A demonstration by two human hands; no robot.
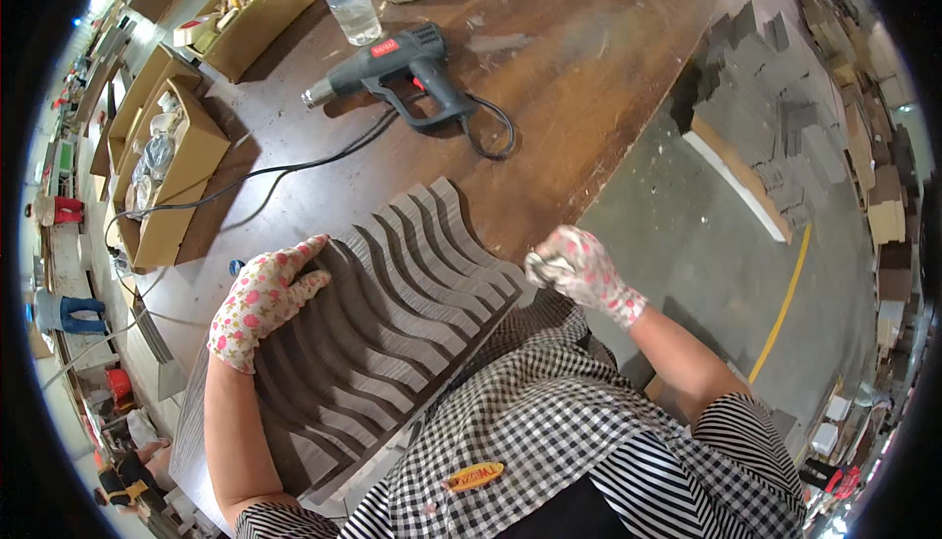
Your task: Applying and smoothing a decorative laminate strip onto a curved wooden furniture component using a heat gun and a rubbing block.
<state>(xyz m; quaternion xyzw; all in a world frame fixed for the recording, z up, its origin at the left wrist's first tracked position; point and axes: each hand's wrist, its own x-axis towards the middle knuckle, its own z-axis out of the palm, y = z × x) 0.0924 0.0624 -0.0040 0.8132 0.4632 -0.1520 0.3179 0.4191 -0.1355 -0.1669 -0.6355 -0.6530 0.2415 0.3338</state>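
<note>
A grey wood-grained panel with wavy raised ridges lies slanted in front of me at the table's near edge. My left hand, in a white glove with pink flowers, rests on the panel's left part. Its fingers are stretched out and apart, pressing lightly on the surface. My right hand, in a matching glove, is raised just off the panel's right end. Its fingers are curled together, and the fingertips look grey. Whether something small sits inside them is hidden.
Beyond the panel, a dark heat gun lies on the brown table, its black cord running left. Behind it stands a clear bottle. Cardboard boxes line the left side. Grey stacked pieces stand on the floor at right.
</note>
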